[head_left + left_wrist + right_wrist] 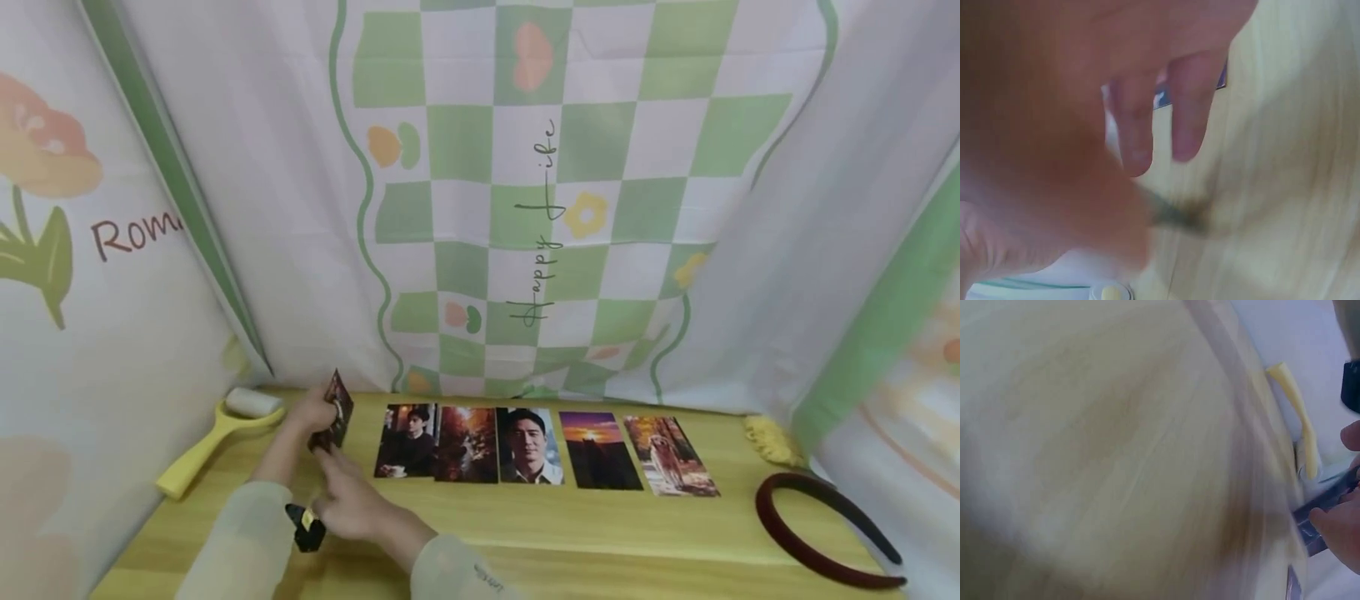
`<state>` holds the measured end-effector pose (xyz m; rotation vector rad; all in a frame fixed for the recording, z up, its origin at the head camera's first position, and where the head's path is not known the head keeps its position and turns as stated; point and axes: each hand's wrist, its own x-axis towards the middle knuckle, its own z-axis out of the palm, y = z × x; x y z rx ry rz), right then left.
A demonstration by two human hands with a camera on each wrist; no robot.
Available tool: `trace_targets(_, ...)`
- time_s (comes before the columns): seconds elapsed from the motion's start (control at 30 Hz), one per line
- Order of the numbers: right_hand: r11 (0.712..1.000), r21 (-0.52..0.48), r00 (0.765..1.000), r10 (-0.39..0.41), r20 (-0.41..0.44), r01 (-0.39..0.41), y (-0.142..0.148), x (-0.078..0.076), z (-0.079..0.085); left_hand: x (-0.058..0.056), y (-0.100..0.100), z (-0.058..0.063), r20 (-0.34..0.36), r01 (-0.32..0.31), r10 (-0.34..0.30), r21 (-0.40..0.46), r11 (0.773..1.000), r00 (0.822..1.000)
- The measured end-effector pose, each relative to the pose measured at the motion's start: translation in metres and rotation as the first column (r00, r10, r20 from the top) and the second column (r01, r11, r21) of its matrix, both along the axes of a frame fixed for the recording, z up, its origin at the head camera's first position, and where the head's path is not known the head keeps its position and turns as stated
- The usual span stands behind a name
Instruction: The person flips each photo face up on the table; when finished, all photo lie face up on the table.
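In the head view my left hand (315, 410) grips a dark photo print (339, 412), tilted up from the table near its far left edge. My right hand (352, 502) is just below it, its index finger stretched out to the print's lower end and its thumb apart. The right wrist view has the dark print (1319, 526) at the right edge with a fingertip against it. Blurred left fingers (1188, 112) cover much of the left wrist view, where the held print cannot be made out. Several photo prints (467, 446) lie in a row to the right.
A yellow-handled lint roller (202, 450) lies at the table's left edge. At the right are a dark red headband (780, 533) and a yellow fringed item (774, 440). A small black device (306, 527) shows by the wrists. Printed curtains (525, 208) enclose the wooden table (570, 533).
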<state>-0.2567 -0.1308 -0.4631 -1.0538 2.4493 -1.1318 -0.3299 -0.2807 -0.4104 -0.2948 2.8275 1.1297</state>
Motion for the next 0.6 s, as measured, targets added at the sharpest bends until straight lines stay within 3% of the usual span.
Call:
trace_targets(0.13, 0.990, 0.139, 0.995, 0.019, -0.093, -0.005, 0.002, -0.004, -0.003, 0.003, -0.006, -0.001, 0.028, -0.003, 0.001, 0.069, 0.998, 1.000)
trace_targets(0.27, 0.970, 0.242, 0.984, 0.065, -0.164, -0.024, 0.005, -0.006, -0.008, 0.005, -0.013, -0.013, 0.017, 0.008, -0.009, 0.066, 0.998, 1.000)
trace_targets(0.47, 0.937, 0.348, 0.987, 0.081, -0.142, -0.026, 0.009, -0.009, -0.012, 0.009, -0.024, -0.035, 0.006, -0.026, 0.025, 0.147, 0.989, 1.000)
trace_targets(0.6, 0.918, 0.396, 0.969, 0.118, -0.215, -0.024, 0.015, -0.008, -0.016, 0.014, -0.024, -0.041, -0.036, -0.007, 0.010, 0.061, 0.998, 0.999)
